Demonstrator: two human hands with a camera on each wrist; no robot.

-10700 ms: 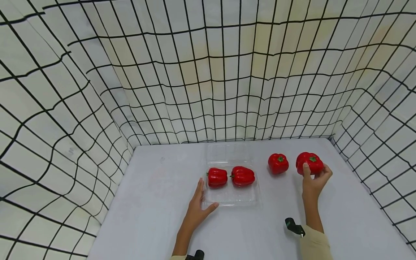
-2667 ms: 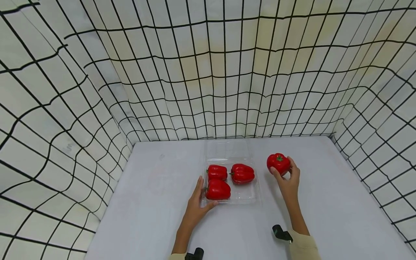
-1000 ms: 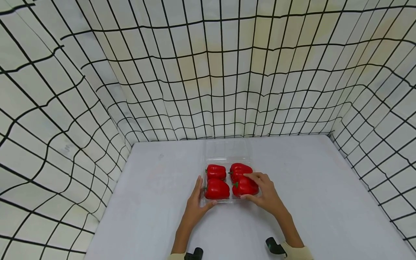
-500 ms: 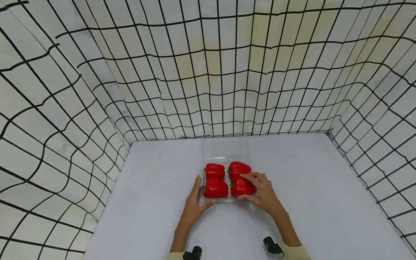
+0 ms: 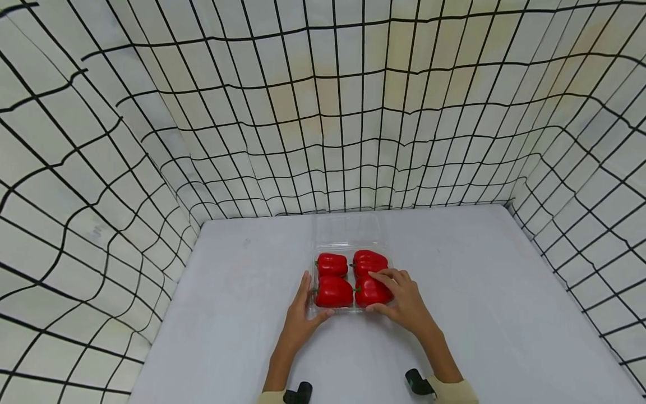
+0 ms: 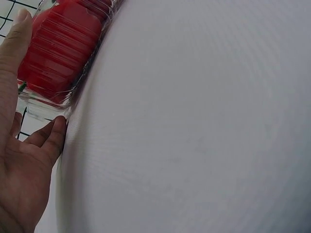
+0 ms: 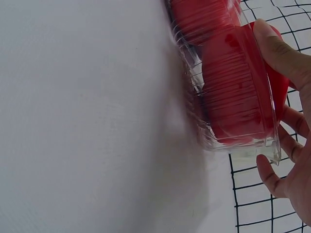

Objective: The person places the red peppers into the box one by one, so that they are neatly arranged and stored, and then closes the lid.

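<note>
A clear plastic clamshell container (image 5: 348,246) lies on the table with its lid (image 5: 348,228) folded back. Inside sit several red bell peppers in two rows, among them the front-left bell pepper (image 5: 333,292). My right hand (image 5: 411,304) has its thumb and fingers round the front-right bell pepper (image 5: 370,291), which is inside the container; the right wrist view shows my thumb on this pepper (image 7: 277,82) above the clear wall (image 7: 214,142). My left hand (image 5: 299,322) spans the container's front-left corner, fingers fairly straight along the side and thumb at the front.
A white table surface (image 5: 242,314) surrounds the container. White walls behind black netting (image 5: 348,140) stand at the back and on both sides. Dark wrist-camera mounts (image 5: 298,393) sit at both wrists.
Two bell peppers that stood on the table at right are in the container's front row. My right hand moved left with the last one and stays on it, sliding slightly left. My left hand stayed put.
</note>
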